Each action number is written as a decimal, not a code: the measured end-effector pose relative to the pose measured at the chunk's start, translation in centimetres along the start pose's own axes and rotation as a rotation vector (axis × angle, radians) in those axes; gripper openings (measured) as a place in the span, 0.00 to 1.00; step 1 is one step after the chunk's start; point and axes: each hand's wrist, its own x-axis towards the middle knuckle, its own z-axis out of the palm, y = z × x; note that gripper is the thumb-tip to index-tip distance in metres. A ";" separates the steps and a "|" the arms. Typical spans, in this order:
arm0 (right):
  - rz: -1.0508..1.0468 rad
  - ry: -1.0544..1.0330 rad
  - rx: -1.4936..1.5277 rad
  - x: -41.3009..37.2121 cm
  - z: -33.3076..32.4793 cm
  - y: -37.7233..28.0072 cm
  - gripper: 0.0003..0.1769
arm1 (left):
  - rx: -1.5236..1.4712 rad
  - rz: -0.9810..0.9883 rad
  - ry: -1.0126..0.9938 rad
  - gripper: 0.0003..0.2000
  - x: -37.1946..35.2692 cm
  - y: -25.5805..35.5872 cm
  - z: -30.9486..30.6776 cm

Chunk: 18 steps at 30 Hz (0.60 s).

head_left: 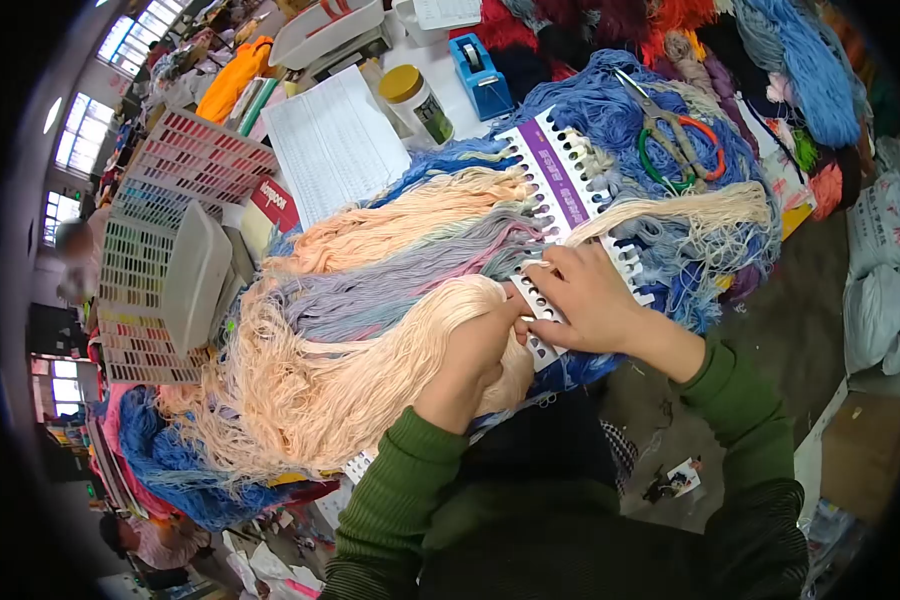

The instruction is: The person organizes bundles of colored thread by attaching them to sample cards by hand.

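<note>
My left hand [475, 360] is closed around a thick bundle of peach yarn [370, 350], holding its end against a white punched colour card [570, 190] with a purple stripe. My right hand [590, 300] lies flat on the lower part of that card, fingers by the holes near the peach bundle's end. More yarn bundles, peach, lilac and grey-blue [410, 270], are tied through the card's holes and fan out to the left. A cream bundle [690, 210] runs off to the right.
Scissors [675, 135] with orange and green handles lie on blue yarn [610, 110]. A blue tape dispenser [480, 75], a yellow-lidded jar [417, 100], printed sheets [335, 145] and colour sample cards [170, 200] sit at the back left. White sacks [880, 280] stand at right.
</note>
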 end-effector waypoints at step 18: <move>0.075 -0.004 0.496 0.5 0.6 1.8 0.17 | -0.090 0.108 -0.003 0.05 0.3 -0.1 -2.4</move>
